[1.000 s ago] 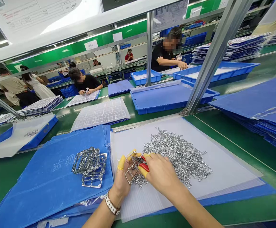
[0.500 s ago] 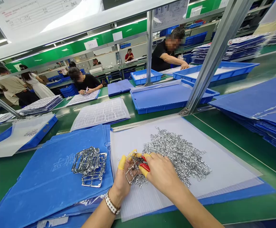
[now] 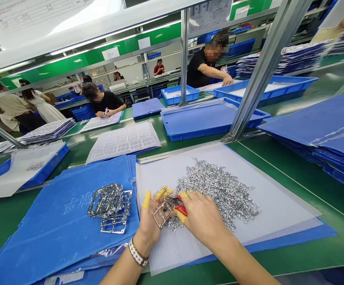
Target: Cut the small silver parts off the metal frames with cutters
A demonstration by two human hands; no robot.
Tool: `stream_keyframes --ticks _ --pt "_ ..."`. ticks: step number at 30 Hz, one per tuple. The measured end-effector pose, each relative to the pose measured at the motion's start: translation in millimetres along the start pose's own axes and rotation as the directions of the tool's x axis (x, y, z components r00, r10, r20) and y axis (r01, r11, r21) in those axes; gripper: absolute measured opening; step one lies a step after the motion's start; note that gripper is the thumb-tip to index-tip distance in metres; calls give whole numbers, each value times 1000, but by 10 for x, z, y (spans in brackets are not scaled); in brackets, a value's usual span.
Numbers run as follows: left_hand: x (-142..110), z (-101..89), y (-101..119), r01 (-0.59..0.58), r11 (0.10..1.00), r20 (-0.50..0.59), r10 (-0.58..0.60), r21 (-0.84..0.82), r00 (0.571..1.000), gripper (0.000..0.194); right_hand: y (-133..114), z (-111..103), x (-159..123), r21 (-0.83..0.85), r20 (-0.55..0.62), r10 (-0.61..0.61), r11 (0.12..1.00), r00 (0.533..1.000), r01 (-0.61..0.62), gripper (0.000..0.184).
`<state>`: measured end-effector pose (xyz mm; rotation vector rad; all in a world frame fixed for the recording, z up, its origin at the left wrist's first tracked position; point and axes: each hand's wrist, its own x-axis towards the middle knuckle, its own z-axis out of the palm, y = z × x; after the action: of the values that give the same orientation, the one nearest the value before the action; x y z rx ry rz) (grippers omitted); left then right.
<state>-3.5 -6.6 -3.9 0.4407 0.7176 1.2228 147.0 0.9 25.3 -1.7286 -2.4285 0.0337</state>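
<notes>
Hands doing what?

Left hand (image 3: 151, 221) held a silver metal frame (image 3: 159, 198); right hand (image 3: 203, 219) brought red-handled cutters (image 3: 181, 210) to it, close together above a heap of silver pieces (image 3: 216, 194) on white corrugated plastic (image 3: 278, 206).

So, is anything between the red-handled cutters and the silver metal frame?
Nothing visible: the red-handled cutters in the right hand reach straight into the silver metal frame held by the left hand, above the heap of small silver metal pieces.
</notes>
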Motion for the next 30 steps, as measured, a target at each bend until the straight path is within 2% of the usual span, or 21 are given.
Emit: stream_keyframes --ticks 3,6,13,19,23,30 --pt "2 20 51 39 992 7 -38 -118 999 56 28 64 -71 -6 14 5 1000 1000 -5 21" --pt "-10 33 59 22 989 3 -22 -146 1000 54 21 115 -88 -4 28 12 1000 1000 -12 19" --pt "-29 42 -17 -61 997 -33 60 -47 998 53 -51 107 -45 -5 59 -13 1000 998 13 17" --pt "-4 18 -49 -120 992 -105 124 42 987 54 -89 43 -25 -3 92 -15 1000 996 16 15" --pt "11 6 -9 -121 993 -111 118 -14 987 56 -102 11 -49 -4 92 0 1000 996 0 17" --pt "6 28 16 -127 991 -156 119 -47 981 52 -232 49 -131 67 104 -52 997 993 45 23"
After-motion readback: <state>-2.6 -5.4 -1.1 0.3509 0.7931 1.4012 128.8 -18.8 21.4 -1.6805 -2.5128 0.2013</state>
